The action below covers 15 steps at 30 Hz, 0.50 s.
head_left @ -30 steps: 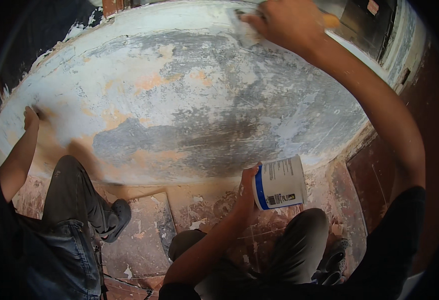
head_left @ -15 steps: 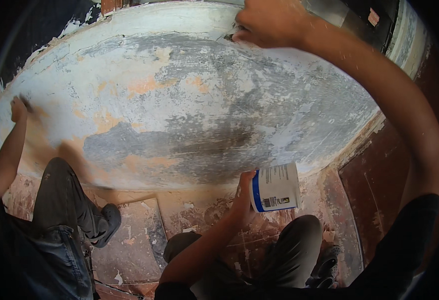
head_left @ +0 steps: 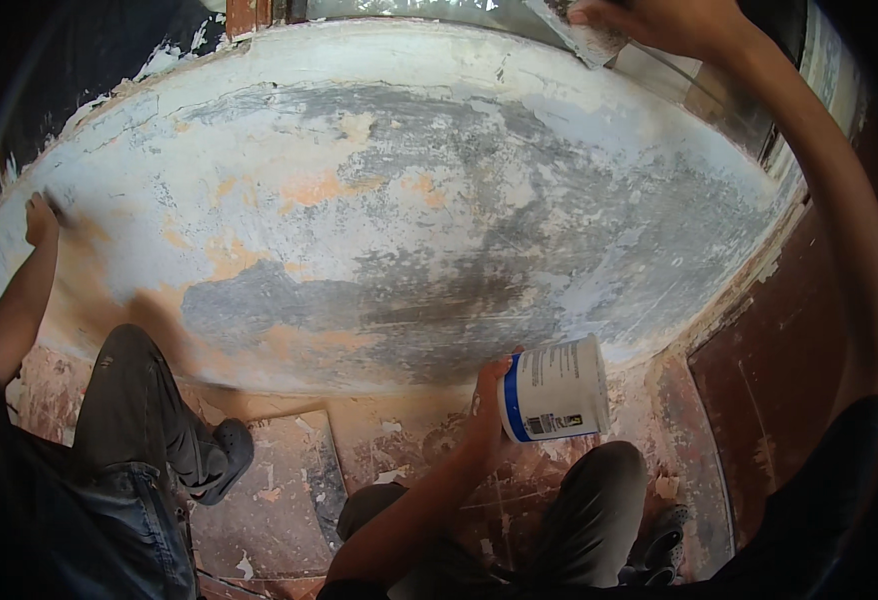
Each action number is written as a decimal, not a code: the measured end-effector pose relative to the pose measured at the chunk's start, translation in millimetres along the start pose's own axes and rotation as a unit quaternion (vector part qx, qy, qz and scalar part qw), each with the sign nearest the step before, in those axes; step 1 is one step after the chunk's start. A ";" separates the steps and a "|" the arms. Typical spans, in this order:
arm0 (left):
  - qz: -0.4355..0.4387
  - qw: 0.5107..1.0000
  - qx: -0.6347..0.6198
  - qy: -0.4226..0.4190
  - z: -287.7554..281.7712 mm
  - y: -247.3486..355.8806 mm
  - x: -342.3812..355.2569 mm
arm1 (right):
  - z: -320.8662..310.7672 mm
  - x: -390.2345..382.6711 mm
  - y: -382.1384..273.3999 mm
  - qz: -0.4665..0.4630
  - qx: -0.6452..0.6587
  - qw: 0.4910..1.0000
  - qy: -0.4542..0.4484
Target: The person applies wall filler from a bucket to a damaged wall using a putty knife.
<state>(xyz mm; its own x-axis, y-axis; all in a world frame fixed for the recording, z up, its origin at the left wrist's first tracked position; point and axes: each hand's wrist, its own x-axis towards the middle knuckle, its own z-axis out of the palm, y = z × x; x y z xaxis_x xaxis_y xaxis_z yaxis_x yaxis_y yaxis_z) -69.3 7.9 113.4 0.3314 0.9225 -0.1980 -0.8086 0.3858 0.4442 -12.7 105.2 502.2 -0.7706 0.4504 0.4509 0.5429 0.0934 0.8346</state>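
Observation:
My left hand (head_left: 499,395) grips a white cylindrical tub with a blue band (head_left: 554,390), held on its side low against the patchy wall (head_left: 399,220). High at the right, my right hand (head_left: 659,25) is closed on a scraper (head_left: 587,35) whose wide blade carries whitish residue, by the window edge above the wall. The wall's surface shows white, grey and peach patches, with a crack along its upper part.
A co-worker's hand (head_left: 41,220) presses a dark tool against the wall at the far left, their leg (head_left: 129,400) bent beside it. A loose panel (head_left: 259,500) lies on the flaking floor. A reddish-brown panel (head_left: 759,390) stands at the right; dark window openings line the top.
My right hand has moved right and up from the wall's upper band to the window edge, showing more of the blade. The tub sits slightly lower in the picture.

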 end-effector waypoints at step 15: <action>-0.011 1.000 0.006 0.000 14.7 -3.4 -3.5 | 0.3 -12.0 -32.5 0.024 0.020 0.994 -0.107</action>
<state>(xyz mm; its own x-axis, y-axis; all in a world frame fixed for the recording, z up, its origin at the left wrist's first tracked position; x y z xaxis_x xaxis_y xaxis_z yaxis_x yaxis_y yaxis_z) -60.6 3.5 125.4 0.3491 0.9137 -0.2079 -0.7957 0.4062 0.4493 -21.0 97.0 469.5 -0.6579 0.6330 0.4079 0.5931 0.1018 0.7987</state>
